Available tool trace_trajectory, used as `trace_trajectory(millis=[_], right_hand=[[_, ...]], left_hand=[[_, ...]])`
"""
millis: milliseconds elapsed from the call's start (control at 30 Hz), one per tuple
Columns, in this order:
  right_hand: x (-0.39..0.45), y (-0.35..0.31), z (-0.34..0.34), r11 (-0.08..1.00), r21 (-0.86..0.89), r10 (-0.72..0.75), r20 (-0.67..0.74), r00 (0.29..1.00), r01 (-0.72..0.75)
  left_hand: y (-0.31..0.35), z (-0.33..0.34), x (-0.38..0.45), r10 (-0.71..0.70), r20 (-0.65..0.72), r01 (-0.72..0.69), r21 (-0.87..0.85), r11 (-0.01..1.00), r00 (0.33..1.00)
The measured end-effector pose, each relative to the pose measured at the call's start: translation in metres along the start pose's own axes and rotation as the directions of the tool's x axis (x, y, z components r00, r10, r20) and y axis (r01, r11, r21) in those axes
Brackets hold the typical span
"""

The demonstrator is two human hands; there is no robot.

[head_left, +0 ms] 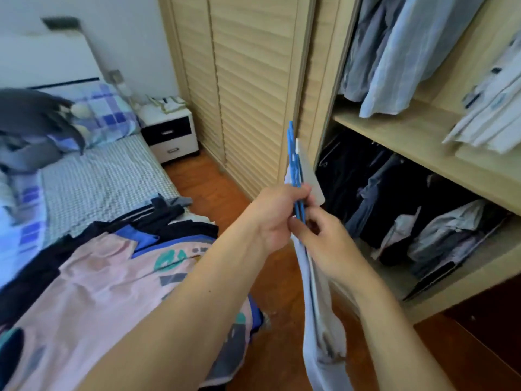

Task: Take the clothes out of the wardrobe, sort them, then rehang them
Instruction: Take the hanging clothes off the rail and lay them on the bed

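My left hand (277,214) grips a blue hanger (293,162) edge-on in front of the open wardrobe (394,131). A pale blue shirt (321,328) hangs from the hanger down to the bottom of the view. My right hand (318,238) pinches the shirt's collar just below the left hand. On the bed at left lies a pile of clothes (118,266), with a pink printed garment on top and dark ones under it. Light shirts (400,52) hang in the wardrobe's upper part, and dark garments (394,198) fill the lower compartment.
Louvred wardrobe doors (248,88) stand shut behind the hanger. A white nightstand (172,134) sits in the corner beside the bed. A checked pillow (104,114) lies at the bed's head. Wooden floor (214,193) runs between bed and wardrobe.
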State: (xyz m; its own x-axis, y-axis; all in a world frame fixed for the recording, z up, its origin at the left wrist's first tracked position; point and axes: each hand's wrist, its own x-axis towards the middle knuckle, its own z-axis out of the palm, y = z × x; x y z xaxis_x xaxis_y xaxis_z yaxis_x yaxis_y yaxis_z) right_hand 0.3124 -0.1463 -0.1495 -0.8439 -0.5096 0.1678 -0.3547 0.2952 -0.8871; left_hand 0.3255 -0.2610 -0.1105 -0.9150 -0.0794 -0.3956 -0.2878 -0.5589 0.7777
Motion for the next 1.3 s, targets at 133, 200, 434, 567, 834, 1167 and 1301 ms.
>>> trace_trajectory(millis=[133,200,434,567,834,1167,1301], right_hand=[[-0.016,-0.028,0.11,0.998,-0.013,-0.056,-0.115,0.992,0.055],[-0.017,-0.053,0.162,0.99,-0.079,-0.129,-0.141,0.982,0.119],[-0.011,-0.128,0.391,0.909,-0.248,-0.25,0.317,0.915,0.334],[-0.051,-0.096,0.555,0.926,-0.247,-0.023,0.716,0.698,0.284],[-0.09,0.016,0.605,0.723,-0.691,0.602,0.635,0.484,0.006],[-0.028,0.027,0.536,0.772,-0.53,0.618,0.498,0.608,-0.351],[-0.014,0.044,0.46,0.769,-0.399,0.638,0.432,0.637,-0.499]], left_hand=[[0.021,-0.093,-0.052,0.056,0.023,-0.058,0.055,0.997,0.998],[0.039,-0.147,-0.08,0.1,0.065,-0.102,0.022,0.995,0.993],[0.064,-0.39,-0.186,0.159,-0.251,-0.191,-0.109,0.976,0.955],[0.013,-0.566,-0.231,-0.016,-0.719,-0.118,-0.137,0.984,0.695],[-0.134,-0.738,-0.244,-0.271,-0.914,0.299,-0.178,0.937,0.304],[-0.128,-0.604,-0.198,0.081,-0.953,0.353,0.186,0.917,0.291],[-0.103,-0.525,-0.139,-0.037,-0.729,0.325,0.258,0.91,0.683]])
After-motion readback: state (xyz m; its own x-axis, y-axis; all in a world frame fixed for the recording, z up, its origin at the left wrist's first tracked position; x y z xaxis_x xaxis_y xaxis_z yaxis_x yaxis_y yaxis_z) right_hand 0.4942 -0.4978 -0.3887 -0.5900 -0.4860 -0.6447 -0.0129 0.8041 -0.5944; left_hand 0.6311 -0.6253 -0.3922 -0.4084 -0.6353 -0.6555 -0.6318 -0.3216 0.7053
